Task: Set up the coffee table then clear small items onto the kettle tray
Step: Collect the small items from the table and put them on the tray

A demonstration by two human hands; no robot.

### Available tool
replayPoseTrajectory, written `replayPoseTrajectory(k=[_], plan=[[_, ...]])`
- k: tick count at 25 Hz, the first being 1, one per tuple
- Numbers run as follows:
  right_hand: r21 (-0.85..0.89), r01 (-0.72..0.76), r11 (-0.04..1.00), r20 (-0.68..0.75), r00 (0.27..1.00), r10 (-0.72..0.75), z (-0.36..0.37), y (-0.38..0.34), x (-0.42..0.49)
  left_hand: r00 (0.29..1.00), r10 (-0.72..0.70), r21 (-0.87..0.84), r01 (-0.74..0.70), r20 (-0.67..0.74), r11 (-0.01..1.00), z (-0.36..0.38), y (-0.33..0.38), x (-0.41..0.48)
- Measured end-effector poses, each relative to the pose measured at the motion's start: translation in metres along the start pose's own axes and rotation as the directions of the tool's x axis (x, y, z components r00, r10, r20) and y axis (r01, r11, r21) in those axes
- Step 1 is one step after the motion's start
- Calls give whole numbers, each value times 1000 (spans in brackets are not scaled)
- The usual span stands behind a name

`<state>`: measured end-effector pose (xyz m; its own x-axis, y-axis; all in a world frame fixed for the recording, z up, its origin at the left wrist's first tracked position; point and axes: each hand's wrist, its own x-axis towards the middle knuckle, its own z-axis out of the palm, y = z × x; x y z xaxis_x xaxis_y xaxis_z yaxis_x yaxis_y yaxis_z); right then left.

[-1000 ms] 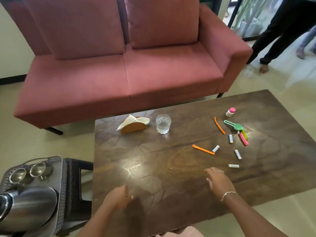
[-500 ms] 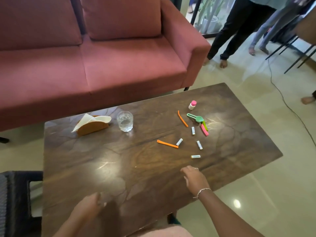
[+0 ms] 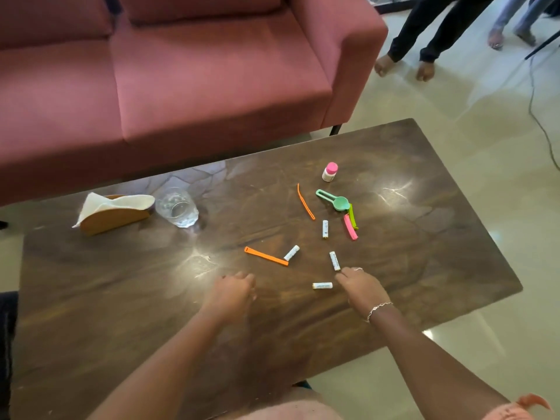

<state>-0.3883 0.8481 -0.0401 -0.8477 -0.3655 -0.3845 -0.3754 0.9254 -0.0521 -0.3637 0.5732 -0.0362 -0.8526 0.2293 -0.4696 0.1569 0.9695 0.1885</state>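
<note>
Small items lie scattered on the dark wooden coffee table [image 3: 424, 253]: several white batteries, the nearest battery [image 3: 322, 285] and another battery [image 3: 334, 261] among them. There are also two orange clips [image 3: 266, 256], a green scoop [image 3: 335, 200], a pink clip [image 3: 350, 227] and a small bottle with a pink cap [image 3: 329, 171]. My right hand [image 3: 362, 287] rests on the table, its fingertips right beside the nearest battery and holding nothing. My left hand [image 3: 231, 294] hovers with loosely curled fingers just below the nearer orange clip. No kettle tray is in view.
A drinking glass [image 3: 177, 207] and a wooden napkin holder [image 3: 113, 212] stand at the table's far left. A red sofa [image 3: 197, 86] runs behind the table. People's legs and feet [image 3: 403, 60] and a cable [image 3: 542, 128] are on the floor at the right. A black chair [image 3: 6, 334] shows at the left edge.
Both hands have moved forward from the table's near edge towards the small items. The view has swung right, and the kettle tray has left the frame.
</note>
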Motion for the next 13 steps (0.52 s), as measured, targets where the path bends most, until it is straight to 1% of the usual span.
replayPoseTrajectory(k=[2,3,4,6,7,9,11,13], plan=[[29,-44,999,5,999,44,6,16,14,998,54,41,-54,-11,998,5,27,25],[71,-76,995,36,997,74,10,23,22,996,92,49,-91,-17,995,10,39,37],[121,-119,985,44,992,115,14,29,32,991,130,71,-131,18,989,14,51,48],[166,-177,970,98,982,163,24,36,49,969,245,124,-246,24,961,30,71,67],[177,-199,964,118,977,180,29,39,56,955,296,106,-298,32,949,35,82,74],[197,-223,955,117,972,202,39,42,67,929,367,148,-370,46,917,52,98,90],[211,-217,953,131,973,192,47,43,76,926,367,145,-376,86,915,64,110,99],[215,-227,950,146,969,198,52,44,83,923,379,164,-386,71,908,75,119,107]])
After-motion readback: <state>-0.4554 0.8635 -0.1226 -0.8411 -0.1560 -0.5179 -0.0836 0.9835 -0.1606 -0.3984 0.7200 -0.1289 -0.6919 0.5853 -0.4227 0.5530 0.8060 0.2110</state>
